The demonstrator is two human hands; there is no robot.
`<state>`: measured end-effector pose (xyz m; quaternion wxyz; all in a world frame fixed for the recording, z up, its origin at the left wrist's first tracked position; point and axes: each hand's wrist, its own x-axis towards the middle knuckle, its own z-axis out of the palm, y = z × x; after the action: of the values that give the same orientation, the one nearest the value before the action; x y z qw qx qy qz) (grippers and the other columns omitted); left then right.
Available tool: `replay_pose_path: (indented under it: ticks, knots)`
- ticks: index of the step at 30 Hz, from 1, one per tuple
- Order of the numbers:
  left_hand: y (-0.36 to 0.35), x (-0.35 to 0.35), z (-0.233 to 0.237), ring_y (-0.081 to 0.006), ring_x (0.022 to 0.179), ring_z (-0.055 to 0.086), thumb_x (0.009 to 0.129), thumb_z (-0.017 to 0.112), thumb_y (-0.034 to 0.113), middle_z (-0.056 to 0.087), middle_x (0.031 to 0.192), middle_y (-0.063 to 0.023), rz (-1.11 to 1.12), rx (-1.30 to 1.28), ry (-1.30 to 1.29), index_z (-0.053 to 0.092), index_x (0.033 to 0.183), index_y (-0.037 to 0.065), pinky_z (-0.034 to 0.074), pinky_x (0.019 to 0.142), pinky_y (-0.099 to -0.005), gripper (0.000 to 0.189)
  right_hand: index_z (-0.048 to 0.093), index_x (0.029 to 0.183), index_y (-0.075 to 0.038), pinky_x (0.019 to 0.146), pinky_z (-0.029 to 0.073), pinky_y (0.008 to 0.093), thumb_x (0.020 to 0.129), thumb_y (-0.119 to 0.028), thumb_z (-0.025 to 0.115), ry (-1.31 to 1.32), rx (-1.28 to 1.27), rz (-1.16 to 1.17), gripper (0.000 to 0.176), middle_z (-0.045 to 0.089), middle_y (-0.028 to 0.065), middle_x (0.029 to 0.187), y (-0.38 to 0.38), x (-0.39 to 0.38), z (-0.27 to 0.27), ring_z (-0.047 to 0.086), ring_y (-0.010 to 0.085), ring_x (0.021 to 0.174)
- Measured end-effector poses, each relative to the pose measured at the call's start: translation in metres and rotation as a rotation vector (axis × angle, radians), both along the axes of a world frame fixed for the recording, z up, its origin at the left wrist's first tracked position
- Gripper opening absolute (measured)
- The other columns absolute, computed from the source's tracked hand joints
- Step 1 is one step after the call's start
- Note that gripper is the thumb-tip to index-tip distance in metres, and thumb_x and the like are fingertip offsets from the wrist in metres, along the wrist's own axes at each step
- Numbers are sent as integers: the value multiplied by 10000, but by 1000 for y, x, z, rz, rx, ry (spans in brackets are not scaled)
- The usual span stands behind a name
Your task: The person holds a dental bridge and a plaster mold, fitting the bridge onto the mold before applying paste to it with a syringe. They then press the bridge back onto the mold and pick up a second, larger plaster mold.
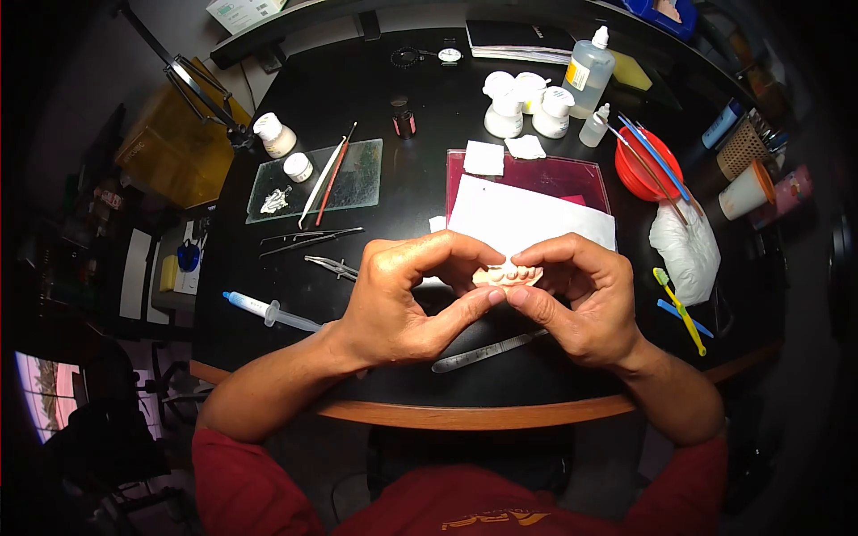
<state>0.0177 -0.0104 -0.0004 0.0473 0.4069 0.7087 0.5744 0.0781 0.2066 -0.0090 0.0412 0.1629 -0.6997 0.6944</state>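
A small cream-coloured dental model (508, 276) with a row of teeth is held up over the front part of the desk. My left hand (416, 299) pinches its left side between thumb and fingers. On the other side, my right hand (585, 299) grips it the same way, and both thumbs nearly meet at the model's lower edge. Behind the hands lies a sheet of white paper (527, 214) on a dark red glass plate (581, 179). Beneath them a metal scalpel handle (490, 351) rests on the black desk, partly hidden by my right hand.
A glass slab (362, 170) with brushes stands left of a cluster of white jars (503, 116). At right are a red bowl (633, 170), a crumpled white cloth (684, 246) and a yellow toothbrush (679, 311). Tweezers (308, 239) and a syringe (268, 310) lie at left.
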Motion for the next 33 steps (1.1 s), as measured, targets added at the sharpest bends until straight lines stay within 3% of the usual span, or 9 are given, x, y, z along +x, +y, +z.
replay_pose_path:
  ticks: [13, 25, 33]
  knots:
    - [1, 0, 0, -146, 815, 715, 835, 766, -12, 737, 942, -141, 1, 3, 36, 697, 1004, -64, 569, 743, -256, 190, 642, 1102, 34, 723, 545, 205, 895, -39, 751, -42, -10, 29, 245, 697, 99, 1004, 2, 1, -2, 673, 85, 854]
    - [0, 0, -1, -146, 830, 715, 821, 785, -9, 722, 951, -139, -1, 5, 38, 666, 1064, -69, 569, 750, -250, 277, 639, 1111, 26, 731, 532, 200, 906, -33, 736, -39, -30, 25, 234, 691, 93, 1013, 0, 0, -2, 662, 76, 869]
    - [0, 1, -3, -139, 818, 709, 821, 787, -5, 725, 928, -128, 7, 13, 19, 674, 1011, -66, 570, 732, -251, 229, 638, 1109, 22, 716, 525, 193, 909, -38, 733, -72, -28, 48, 229, 687, 80, 997, 2, 1, -4, 652, 61, 851]
